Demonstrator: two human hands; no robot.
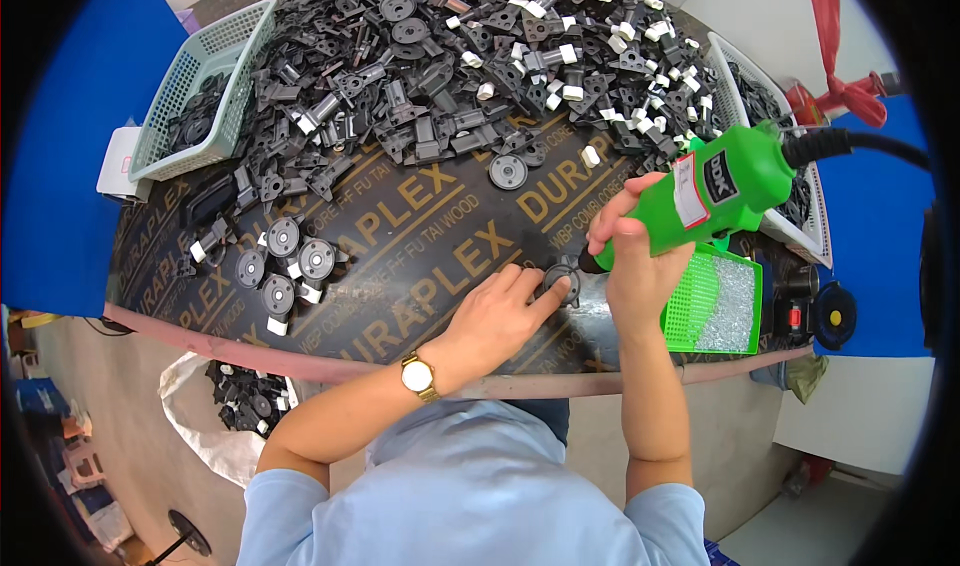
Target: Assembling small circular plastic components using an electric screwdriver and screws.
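Note:
My right hand [640, 256] is wrapped round a green electric screwdriver [700, 191], held tilted with its black nose pointing left and down. The driver's tip meets a black round plastic part [563, 284] on the dark board. My left hand [500, 316], with a gold watch on its wrist, presses the same part against the board with thumb and fingertips. Several assembled parts with black discs and white ends [283, 236] lie together to the left. One more black disc part [508, 172] lies beyond my hands. A green tray [755, 306] of small silvery screws stands beside my right wrist.
A heap of black plastic parts [430, 96] with white pieces covers the far side. Pale baskets [205, 96] holding black parts flank it left and right. A cable [880, 148] runs rightward from the driver. Below the table's front edge [230, 351], a white sack [200, 421] holds more parts.

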